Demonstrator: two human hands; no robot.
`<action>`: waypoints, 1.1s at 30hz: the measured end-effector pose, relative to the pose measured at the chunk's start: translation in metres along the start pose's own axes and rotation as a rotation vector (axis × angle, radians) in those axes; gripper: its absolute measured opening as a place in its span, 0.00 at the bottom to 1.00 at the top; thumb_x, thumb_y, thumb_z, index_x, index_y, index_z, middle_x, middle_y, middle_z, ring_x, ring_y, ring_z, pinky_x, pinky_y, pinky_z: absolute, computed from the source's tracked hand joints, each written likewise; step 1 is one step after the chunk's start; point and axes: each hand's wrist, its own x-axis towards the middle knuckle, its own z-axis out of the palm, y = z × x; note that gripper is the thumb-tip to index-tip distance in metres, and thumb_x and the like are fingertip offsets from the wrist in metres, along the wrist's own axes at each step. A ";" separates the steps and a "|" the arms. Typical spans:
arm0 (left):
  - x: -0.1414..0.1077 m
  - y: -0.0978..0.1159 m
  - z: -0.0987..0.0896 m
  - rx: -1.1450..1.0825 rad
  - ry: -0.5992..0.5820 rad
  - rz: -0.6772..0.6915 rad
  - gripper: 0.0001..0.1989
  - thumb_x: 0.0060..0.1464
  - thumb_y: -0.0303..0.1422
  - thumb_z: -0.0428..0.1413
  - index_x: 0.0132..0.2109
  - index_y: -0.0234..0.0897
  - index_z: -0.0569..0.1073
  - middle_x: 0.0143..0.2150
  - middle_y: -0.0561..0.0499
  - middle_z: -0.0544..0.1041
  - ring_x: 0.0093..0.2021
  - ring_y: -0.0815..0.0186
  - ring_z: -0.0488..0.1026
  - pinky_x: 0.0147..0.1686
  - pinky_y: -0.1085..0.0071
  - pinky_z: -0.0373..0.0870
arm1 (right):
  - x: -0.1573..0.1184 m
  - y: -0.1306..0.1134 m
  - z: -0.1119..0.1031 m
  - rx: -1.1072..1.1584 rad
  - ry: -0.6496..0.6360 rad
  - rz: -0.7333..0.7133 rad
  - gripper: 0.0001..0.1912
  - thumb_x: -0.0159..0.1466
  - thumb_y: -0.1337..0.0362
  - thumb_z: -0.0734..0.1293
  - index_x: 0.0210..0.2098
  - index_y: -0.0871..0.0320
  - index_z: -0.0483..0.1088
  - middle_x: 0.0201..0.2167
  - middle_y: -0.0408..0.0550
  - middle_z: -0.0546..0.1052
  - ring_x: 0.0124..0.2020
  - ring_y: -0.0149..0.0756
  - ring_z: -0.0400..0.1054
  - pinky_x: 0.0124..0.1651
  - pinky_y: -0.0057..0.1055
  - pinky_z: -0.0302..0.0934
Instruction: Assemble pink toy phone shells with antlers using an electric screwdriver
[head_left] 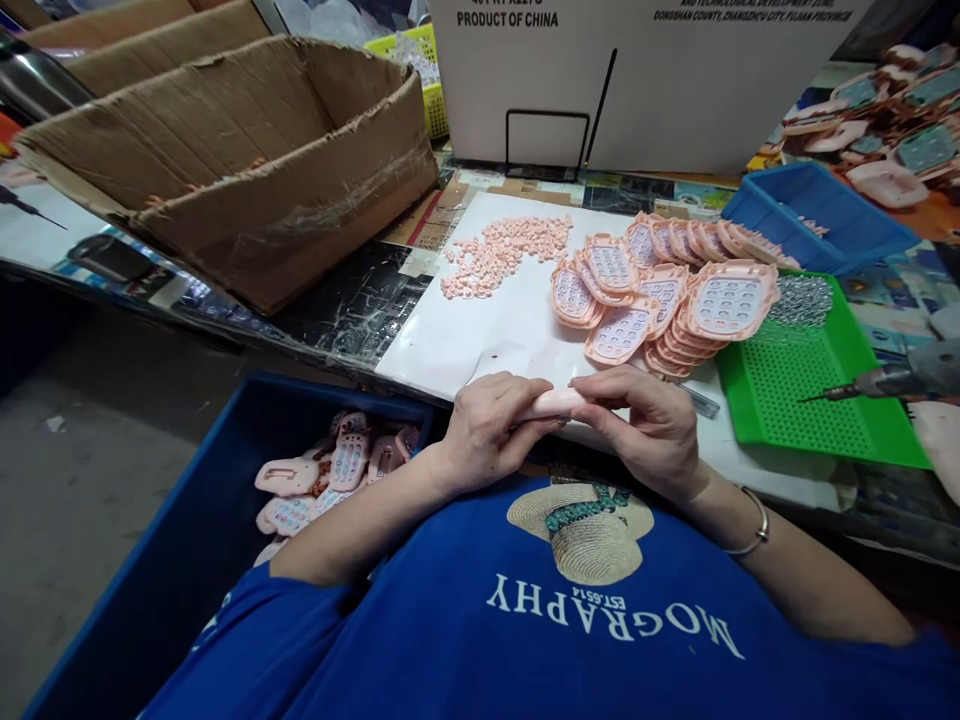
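A pale pink plastic piece [553, 403] is held edge-on between both hands, close to my body at the front edge of the table. My left hand [491, 425] wraps its fingers round the left end. The thumb and fingers of my right hand [649, 420] pinch the right end. Just beyond, on a white sheet [517, 335], lie a scatter of small pink parts [510, 250] and stacks of pink panels with keypad faces [731, 300]. The underside of the held piece is hidden.
A green tray [810, 400] with metal screws [806, 302] and a power screwdriver [885, 382] are at the right, a blue tray [825, 215] behind. A cardboard box [300, 210] stands left. A blue bin [195, 520] with assembled pieces [349, 462] is lower left.
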 end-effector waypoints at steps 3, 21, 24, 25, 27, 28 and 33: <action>-0.002 -0.001 -0.001 -0.020 0.011 -0.010 0.10 0.62 0.34 0.58 0.47 0.32 0.72 0.33 0.47 0.78 0.32 0.65 0.72 0.33 0.69 0.67 | -0.001 0.001 0.000 0.043 -0.042 0.037 0.06 0.64 0.66 0.73 0.41 0.56 0.77 0.36 0.46 0.81 0.36 0.34 0.76 0.37 0.28 0.71; -0.005 0.004 -0.005 -0.176 -0.134 -0.045 0.13 0.68 0.36 0.47 0.51 0.33 0.69 0.37 0.47 0.76 0.35 0.66 0.73 0.35 0.70 0.69 | 0.003 -0.005 -0.001 -0.024 -0.226 -0.075 0.10 0.67 0.64 0.70 0.48 0.57 0.75 0.38 0.48 0.81 0.37 0.35 0.75 0.40 0.31 0.69; -0.008 0.008 -0.003 -0.111 -0.184 -0.025 0.11 0.68 0.36 0.47 0.44 0.33 0.70 0.32 0.50 0.73 0.29 0.68 0.70 0.29 0.72 0.65 | -0.007 -0.007 0.003 -0.033 -0.255 -0.051 0.07 0.68 0.64 0.68 0.45 0.58 0.75 0.34 0.48 0.79 0.33 0.34 0.74 0.35 0.29 0.68; -0.009 0.009 -0.002 -0.091 -0.186 -0.012 0.11 0.68 0.36 0.46 0.42 0.34 0.70 0.30 0.51 0.72 0.27 0.68 0.68 0.28 0.72 0.63 | -0.011 -0.007 0.004 -0.042 -0.254 -0.049 0.07 0.68 0.65 0.68 0.45 0.58 0.74 0.32 0.47 0.79 0.32 0.34 0.73 0.33 0.29 0.67; -0.011 0.011 0.001 -0.084 -0.180 0.001 0.12 0.68 0.36 0.46 0.39 0.35 0.70 0.28 0.52 0.70 0.26 0.69 0.66 0.27 0.72 0.61 | -0.019 -0.007 0.005 -0.066 -0.229 -0.077 0.08 0.68 0.65 0.68 0.46 0.57 0.74 0.33 0.48 0.79 0.32 0.34 0.74 0.34 0.30 0.68; -0.012 0.012 0.003 -0.102 -0.173 -0.002 0.12 0.68 0.36 0.46 0.38 0.35 0.69 0.28 0.52 0.69 0.25 0.69 0.65 0.27 0.72 0.61 | -0.021 -0.007 0.006 -0.085 -0.209 -0.106 0.09 0.68 0.66 0.68 0.48 0.57 0.74 0.34 0.49 0.80 0.33 0.35 0.74 0.35 0.31 0.68; -0.018 0.012 0.010 -0.226 -0.127 -0.105 0.11 0.67 0.35 0.46 0.40 0.35 0.71 0.29 0.51 0.71 0.27 0.69 0.68 0.29 0.73 0.64 | -0.021 -0.006 0.005 -0.082 -0.237 -0.063 0.07 0.69 0.65 0.68 0.46 0.58 0.74 0.31 0.47 0.78 0.31 0.34 0.72 0.34 0.30 0.67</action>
